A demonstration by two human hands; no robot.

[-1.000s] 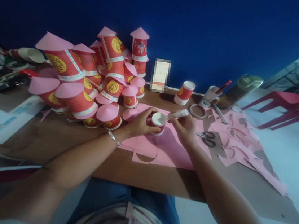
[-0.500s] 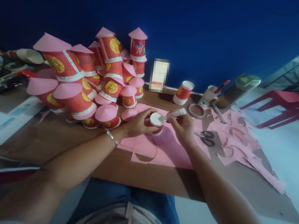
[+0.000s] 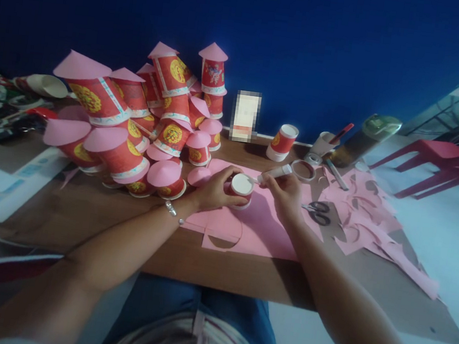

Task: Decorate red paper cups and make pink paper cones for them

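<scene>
My left hand (image 3: 219,188) wraps round a red paper cup (image 3: 242,187) that stands over pink paper, its round white end facing up. Between the fingers of my right hand (image 3: 284,193) is a white glue stick (image 3: 276,173), tilted, its tip at the right edge of the cup's white end. Under both hands lies a sheet of pink paper (image 3: 263,237) with a round piece cut out near its front edge. Scissors (image 3: 319,212) with dark handles rest just right of my right hand.
Left, many red cups with pink paper cones (image 3: 117,147) are piled up. Behind stand another red cup (image 3: 282,143), a roll of tape (image 3: 303,170), a pen cup (image 3: 323,143) and a bottle (image 3: 361,138). Pink paper scraps (image 3: 368,217) cover the right side, near a red stool (image 3: 444,159).
My right hand has shifted slightly to the right with the glue stick, whose tip stays near the cup's edge. My left hand keeps its hold on the cup.
</scene>
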